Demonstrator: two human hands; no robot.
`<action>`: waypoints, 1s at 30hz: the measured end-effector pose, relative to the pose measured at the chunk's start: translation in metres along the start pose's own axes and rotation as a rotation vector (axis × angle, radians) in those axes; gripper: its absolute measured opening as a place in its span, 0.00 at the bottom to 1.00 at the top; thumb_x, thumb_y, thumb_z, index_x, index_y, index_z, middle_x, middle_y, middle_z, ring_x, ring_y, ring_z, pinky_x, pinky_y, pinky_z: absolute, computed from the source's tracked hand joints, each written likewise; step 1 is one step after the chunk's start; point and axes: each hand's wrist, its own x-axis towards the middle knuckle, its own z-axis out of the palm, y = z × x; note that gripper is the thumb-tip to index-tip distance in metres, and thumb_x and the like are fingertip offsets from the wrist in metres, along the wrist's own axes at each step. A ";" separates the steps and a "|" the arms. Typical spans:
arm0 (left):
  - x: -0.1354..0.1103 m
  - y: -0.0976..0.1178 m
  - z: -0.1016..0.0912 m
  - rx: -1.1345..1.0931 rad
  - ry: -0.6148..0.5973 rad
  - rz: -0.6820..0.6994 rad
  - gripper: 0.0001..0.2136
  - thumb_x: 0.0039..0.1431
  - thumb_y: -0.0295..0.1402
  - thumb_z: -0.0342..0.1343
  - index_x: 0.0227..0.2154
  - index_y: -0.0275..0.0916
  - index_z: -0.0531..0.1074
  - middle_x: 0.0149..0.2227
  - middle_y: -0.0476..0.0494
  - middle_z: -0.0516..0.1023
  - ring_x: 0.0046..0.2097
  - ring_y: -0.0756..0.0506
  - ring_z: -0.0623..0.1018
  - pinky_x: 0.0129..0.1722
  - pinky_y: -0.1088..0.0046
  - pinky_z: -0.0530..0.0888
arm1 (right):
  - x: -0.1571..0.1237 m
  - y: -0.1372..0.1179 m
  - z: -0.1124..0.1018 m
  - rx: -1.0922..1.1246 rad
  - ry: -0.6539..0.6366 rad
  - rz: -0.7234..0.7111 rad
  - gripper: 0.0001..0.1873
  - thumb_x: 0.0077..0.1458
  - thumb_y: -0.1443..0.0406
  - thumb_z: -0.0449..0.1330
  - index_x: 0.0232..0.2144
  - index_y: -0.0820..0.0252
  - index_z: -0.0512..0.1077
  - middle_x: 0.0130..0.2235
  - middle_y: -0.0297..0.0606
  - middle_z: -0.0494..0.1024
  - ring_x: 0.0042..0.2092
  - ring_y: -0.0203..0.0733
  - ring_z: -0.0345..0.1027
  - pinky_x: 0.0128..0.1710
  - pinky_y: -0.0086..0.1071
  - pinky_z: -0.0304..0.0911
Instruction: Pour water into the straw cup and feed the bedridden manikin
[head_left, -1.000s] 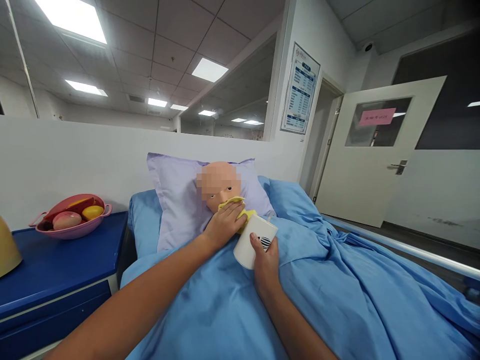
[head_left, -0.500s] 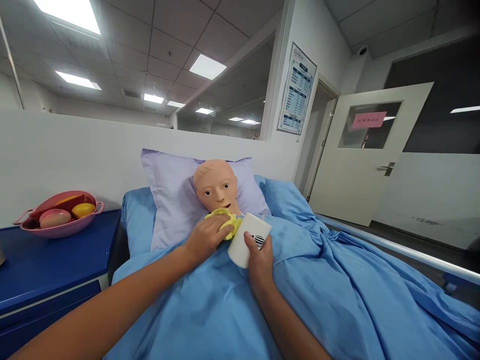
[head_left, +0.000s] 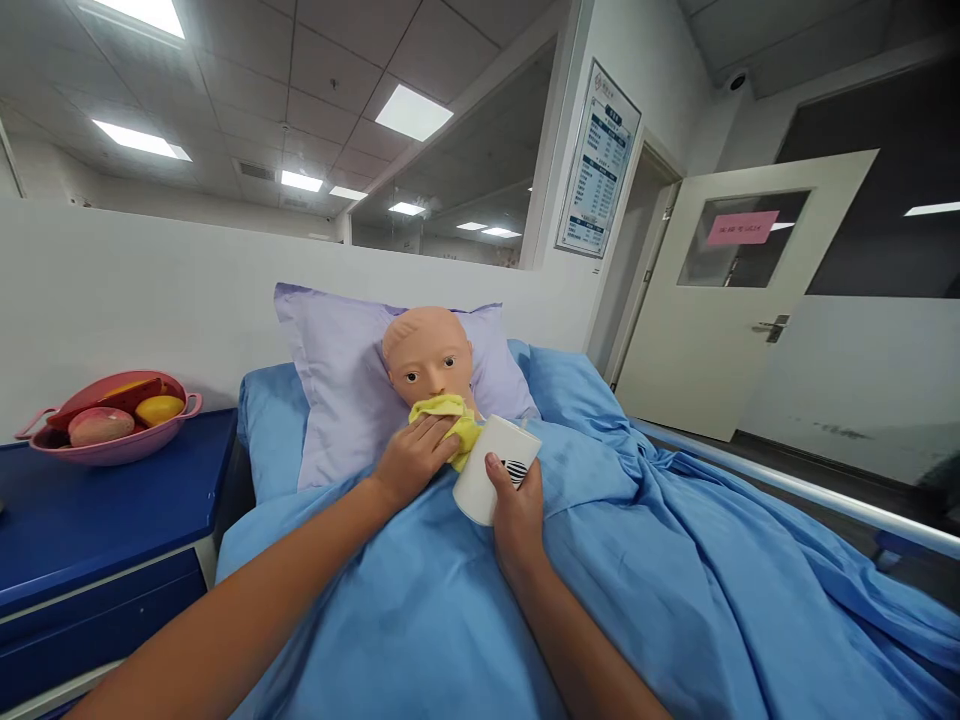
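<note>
A bald manikin lies in the bed, its head on a lilac pillow. My left hand is closed on a yellow cloth, which lies over the manikin's mouth and chin. With my right hand I grip a white mug with a black striped print, tilted above the manikin's chest, just right of the cloth. A thin light piece, perhaps a straw, shows at the mug's rim. The blue quilt covers the manikin's body below the neck.
On the blue bedside cabinet at left stands a pink basket with several fruits. A pale bed rail runs along the right side. Behind it are an open door and a wall notice.
The yellow cloth has moved up from below the manikin's chin to cover its mouth, with my left hand. The mug stays in nearly the same place; the camera view has shifted slightly.
</note>
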 end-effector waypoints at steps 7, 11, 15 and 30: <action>-0.033 0.013 -0.019 -0.209 -0.029 -0.205 0.17 0.60 0.23 0.45 0.50 0.39 0.69 0.58 0.38 0.70 0.60 0.41 0.68 0.58 0.58 0.67 | 0.001 0.003 -0.001 -0.024 -0.075 -0.007 0.27 0.44 0.50 0.67 0.43 0.55 0.66 0.36 0.33 0.73 0.34 0.40 0.69 0.33 0.34 0.68; -0.028 0.033 -0.053 -0.497 0.194 -0.658 0.14 0.59 0.30 0.50 0.48 0.43 0.68 0.49 0.45 0.75 0.50 0.44 0.75 0.50 0.65 0.72 | -0.002 0.002 0.000 -0.092 -0.174 -0.053 0.29 0.43 0.51 0.67 0.45 0.55 0.66 0.37 0.35 0.74 0.36 0.43 0.70 0.36 0.36 0.68; -0.021 0.045 -0.068 -0.946 0.423 -1.036 0.17 0.57 0.45 0.55 0.47 0.42 0.68 0.43 0.45 0.77 0.41 0.46 0.77 0.38 0.71 0.75 | -0.008 -0.002 0.002 -0.130 -0.242 -0.095 0.31 0.43 0.52 0.67 0.48 0.56 0.67 0.39 0.37 0.75 0.38 0.45 0.70 0.38 0.38 0.68; -0.093 0.005 -0.008 -1.848 0.430 -1.205 0.15 0.58 0.35 0.58 0.46 0.34 0.70 0.41 0.40 0.80 0.39 0.45 0.80 0.42 0.70 0.78 | -0.015 0.001 0.005 -0.238 -0.318 -0.092 0.27 0.44 0.54 0.67 0.46 0.55 0.68 0.36 0.34 0.75 0.36 0.43 0.68 0.36 0.36 0.66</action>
